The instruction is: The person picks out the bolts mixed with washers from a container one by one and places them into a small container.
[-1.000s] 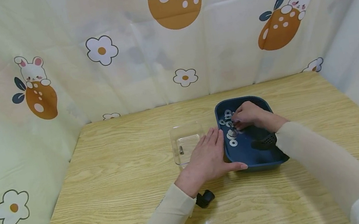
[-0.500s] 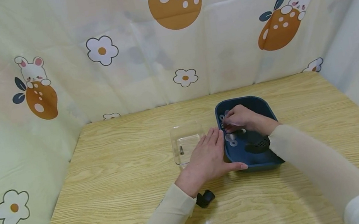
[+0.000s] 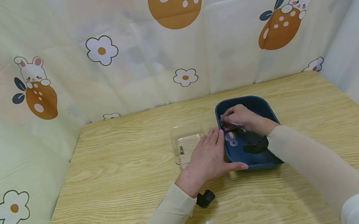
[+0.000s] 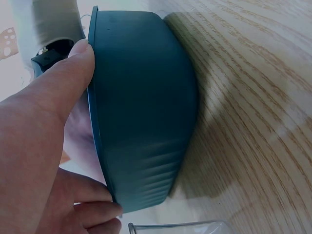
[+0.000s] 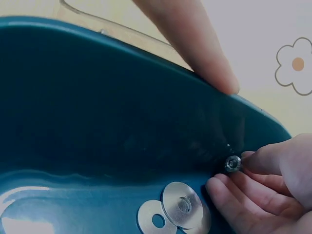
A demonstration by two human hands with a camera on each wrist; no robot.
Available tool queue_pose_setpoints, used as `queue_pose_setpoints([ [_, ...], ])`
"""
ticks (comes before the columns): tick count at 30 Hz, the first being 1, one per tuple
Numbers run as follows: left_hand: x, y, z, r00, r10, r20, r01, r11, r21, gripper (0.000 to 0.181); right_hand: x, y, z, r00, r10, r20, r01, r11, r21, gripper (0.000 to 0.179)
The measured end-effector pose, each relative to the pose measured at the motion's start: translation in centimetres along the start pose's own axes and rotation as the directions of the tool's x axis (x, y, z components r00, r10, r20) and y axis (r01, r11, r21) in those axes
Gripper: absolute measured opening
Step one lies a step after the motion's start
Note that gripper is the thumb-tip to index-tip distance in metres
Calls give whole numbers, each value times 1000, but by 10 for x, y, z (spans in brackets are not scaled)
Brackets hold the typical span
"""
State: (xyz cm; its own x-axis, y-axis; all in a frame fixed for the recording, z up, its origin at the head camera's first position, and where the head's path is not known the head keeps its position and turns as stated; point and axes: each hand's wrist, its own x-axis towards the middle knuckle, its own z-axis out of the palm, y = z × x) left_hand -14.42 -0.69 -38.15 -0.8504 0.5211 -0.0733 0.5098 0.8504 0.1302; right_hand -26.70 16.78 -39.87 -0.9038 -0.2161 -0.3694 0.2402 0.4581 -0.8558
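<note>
In the head view, a dark blue plastic bin (image 3: pixel 241 157) stands on the table right of centre. My left hand (image 3: pixel 206 158) rests along it with straight fingers at the left rim and the thumb on the near rim; the left wrist view shows the thumb (image 4: pixel 80 58) from outside the bin. Inside, by the left wall, my right hand (image 3: pixel 242 117) pinches a small metal socket-head screw (image 5: pixel 233 163) between thumb and fingertips, its hex recess showing. Flat metal washers (image 5: pixel 181 204) overlap on the bin floor below the fingers; others are hidden under the hand.
Left of the bin stands a clear plastic box (image 3: pixel 175 129) with one small screw (image 3: pixel 181 150) in it, partly behind my left hand. Dark wrist gear (image 3: pixel 205 198) shows under the left forearm. A patterned curtain (image 3: pixel 143 63) hangs behind the wooden table (image 3: pixel 113 185).
My right hand has moved left, from over the washers to the bin's left wall, and stayed nearly still in the last half second. My left hand has not moved.
</note>
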Motion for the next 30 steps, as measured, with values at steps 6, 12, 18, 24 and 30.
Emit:
queue_pose_setpoints([
  [6, 1, 1, 0, 1000, 1, 9, -1, 1000, -4, 118, 0, 1, 0, 1000, 5, -15, -4, 996, 87, 35],
  [12, 0, 2, -1, 1000, -5, 13, 5, 1000, -2, 117, 0, 2, 0, 1000, -10, 4, 10, 996, 93, 36],
  [18, 1, 2, 0, 1000, -6, 10, 6, 1000, -1, 117, -1, 1, -1, 1000, -3, 22, 1, 995, 98, 36],
  [24, 1, 2, 1, 1000, -14, 7, 15, 1000, -21, 118, -6, -3, -2, 999, -26, 34, 22, 993, 120, 35],
  [30, 0, -1, 3, 1000, -13, -2, 13, 999, -50, 118, -9, -8, -5, 998, -26, 52, 17, 988, 153, 35],
])
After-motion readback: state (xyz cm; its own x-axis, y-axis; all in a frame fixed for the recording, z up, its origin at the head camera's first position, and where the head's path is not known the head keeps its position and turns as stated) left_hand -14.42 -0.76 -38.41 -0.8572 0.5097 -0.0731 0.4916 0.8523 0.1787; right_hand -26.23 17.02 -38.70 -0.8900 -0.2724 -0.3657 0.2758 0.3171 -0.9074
